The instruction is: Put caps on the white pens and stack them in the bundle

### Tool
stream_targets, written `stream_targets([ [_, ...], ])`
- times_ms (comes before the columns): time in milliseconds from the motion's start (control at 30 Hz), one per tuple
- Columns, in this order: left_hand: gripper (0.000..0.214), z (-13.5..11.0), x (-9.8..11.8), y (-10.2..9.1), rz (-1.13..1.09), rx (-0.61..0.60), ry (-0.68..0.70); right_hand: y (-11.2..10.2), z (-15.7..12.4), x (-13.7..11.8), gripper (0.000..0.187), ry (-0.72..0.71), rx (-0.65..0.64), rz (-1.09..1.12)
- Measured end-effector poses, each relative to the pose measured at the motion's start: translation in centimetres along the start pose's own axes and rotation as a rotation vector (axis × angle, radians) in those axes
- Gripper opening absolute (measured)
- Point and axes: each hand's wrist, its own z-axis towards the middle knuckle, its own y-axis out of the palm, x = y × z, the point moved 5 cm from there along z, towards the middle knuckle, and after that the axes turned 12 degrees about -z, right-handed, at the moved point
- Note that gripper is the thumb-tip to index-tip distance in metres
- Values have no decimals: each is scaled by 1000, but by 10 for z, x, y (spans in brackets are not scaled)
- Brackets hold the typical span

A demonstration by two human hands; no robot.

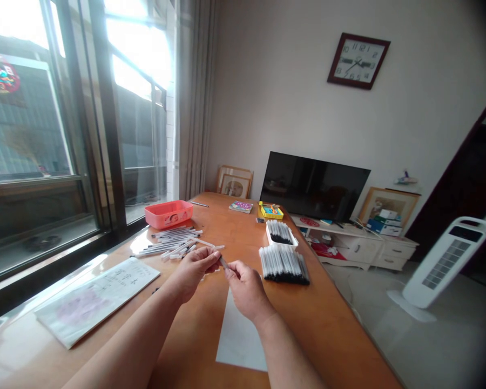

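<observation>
Above the middle of the table, my left hand (198, 268) and my right hand (248, 287) meet at a slim greyish pen (223, 262). Both hands are closed, pinching it from opposite ends; fingers hide most of it. Just beyond my left hand lies a loose pile of pens (172, 236) with whitish barrels, and pale translucent caps (181, 249) beside them. Right of my right hand is a neat stack of clear pens with black ends (283, 265). Behind that stack, a white box (295, 244) holds more of the same pens. A white paper sheet (241, 340) lies beneath my right hand.
A red plastic basket (169, 215) stands at the table's far left. A thin booklet (99, 297) lies left of my arms. Toward the far end are a colourful book (240, 207) and a yellow box (271, 211). The table's right edge drops to floor with a white tower fan (445, 265).
</observation>
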Motion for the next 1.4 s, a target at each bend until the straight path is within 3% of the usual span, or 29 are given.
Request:
stream_targets([
  [200, 34, -4, 3, 2, -111, -43, -96, 11, -2, 7, 33, 150, -142, 358],
  [400, 36, -1, -7, -9, -44, 103, -78, 14, -3, 8, 34, 167, -151, 338],
  [633, 30, 1, -10, -11, -32, 15, -71, 19, -4, 13, 37, 230, -199, 391],
  [833, 40, -3, -5, -9, -17, 125, -64, 24, -5, 17, 39, 269, -231, 399],
  [1067, 47, -2, -6, -9, -138, 125, -84, 25, -6, 18, 39, 270, -245, 425],
  [1267, 51, -3, -5, -10, -52, 191, -54, 26, -7, 17, 41, 285, -251, 417],
  [1400, 53, -2, -7, -10, -98, 169, -53, 27, -7, 17, 40, 281, -256, 436],
])
